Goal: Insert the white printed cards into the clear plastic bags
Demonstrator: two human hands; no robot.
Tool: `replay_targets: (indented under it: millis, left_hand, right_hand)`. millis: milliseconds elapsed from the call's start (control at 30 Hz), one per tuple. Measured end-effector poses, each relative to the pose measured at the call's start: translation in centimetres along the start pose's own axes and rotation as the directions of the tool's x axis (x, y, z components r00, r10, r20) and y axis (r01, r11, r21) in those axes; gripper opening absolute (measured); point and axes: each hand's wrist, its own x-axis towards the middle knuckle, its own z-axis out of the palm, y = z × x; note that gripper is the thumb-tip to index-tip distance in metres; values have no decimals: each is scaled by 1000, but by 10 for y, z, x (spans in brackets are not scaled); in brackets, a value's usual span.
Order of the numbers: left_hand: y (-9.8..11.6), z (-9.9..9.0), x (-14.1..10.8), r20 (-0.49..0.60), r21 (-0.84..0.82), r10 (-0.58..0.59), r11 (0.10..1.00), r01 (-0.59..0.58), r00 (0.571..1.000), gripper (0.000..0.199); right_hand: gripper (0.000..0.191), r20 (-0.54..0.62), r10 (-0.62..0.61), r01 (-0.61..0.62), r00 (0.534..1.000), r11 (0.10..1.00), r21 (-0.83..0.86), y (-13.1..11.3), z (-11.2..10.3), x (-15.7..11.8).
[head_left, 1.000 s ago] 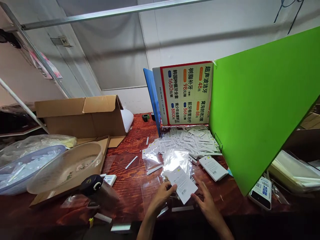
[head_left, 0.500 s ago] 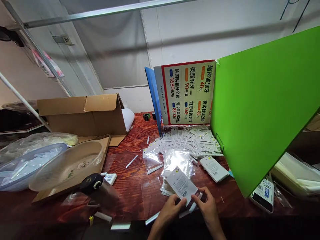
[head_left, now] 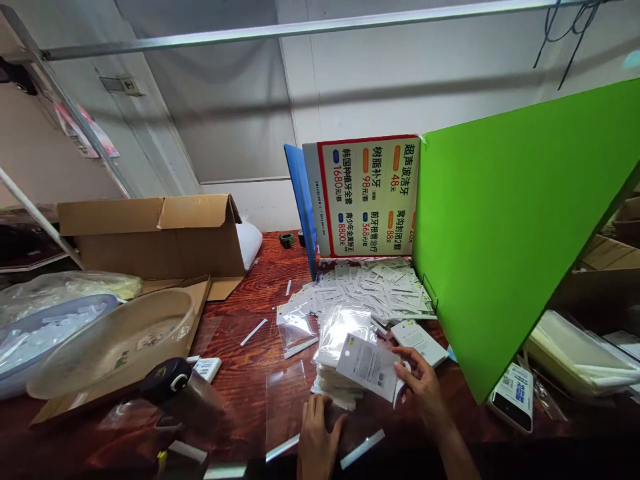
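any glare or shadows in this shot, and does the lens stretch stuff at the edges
Head view: white glare on the clear bags; a soft shadow band across the wall; the green panel looks stretched toward the right edge; most fine print on the card in the right hand unreadable.

A white printed card (head_left: 370,365) slants over stacked clear bags (head_left: 339,327).

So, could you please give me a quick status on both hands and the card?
Right hand pinching printed card by one end. Left hand open, low beside clear plastic bag stack. Loose white strip between the hands.
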Motion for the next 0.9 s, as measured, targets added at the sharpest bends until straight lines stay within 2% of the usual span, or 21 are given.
replay_targets:
  millis: [133, 233, 300, 367, 467, 533, 600, 667, 900]
  left_hand:
    - [4, 2, 1, -9, 12, 83, 997, -82, 997, 25]
    - [12, 0, 0, 31, -62, 94, 994, -92, 995, 36]
    - [18, -2, -3, 81, -180, 36, 984, -21, 996, 45]
    - [24, -4, -6, 166, -325, -71, 938, 122, 984, 52]
    - [32, -5, -8, 306, -469, -230, 808, 356, 924, 56]
    - [35, -5, -7, 357, -507, -289, 739, 444, 888, 57]
    - [37, -5, -4, 388, -536, -299, 696, 478, 872, 58]
    - [38, -5, -1, 416, -563, -281, 668, 487, 865, 57]
    - [40, -11, 6, 439, -547, -296, 661, 513, 849, 62]
  right_hand:
    - [56, 25, 87, -90, 996, 985, 150, 3, -2, -13]
    - [55, 107, 166, -182, 980, 968, 173, 10, -4, -30]
    - [51, 148, 169, -193, 974, 968, 161, 16, -5, -40]
    - [49, 169, 173, -197, 970, 971, 133, 20, -7, -49]
    - [50, 231, 199, -227, 952, 969, 101, 23, -9, -61]
    - [53, 323, 212, -252, 922, 964, 88, 23, -11, -67]
    - [52, 413, 220, -268, 884, 961, 63, 24, -13, -71]
    - [48, 456, 229, -275, 860, 961, 38, 25, -13, -73]
    - [43, 410, 234, -249, 881, 968, -20, 29, -2, -66]
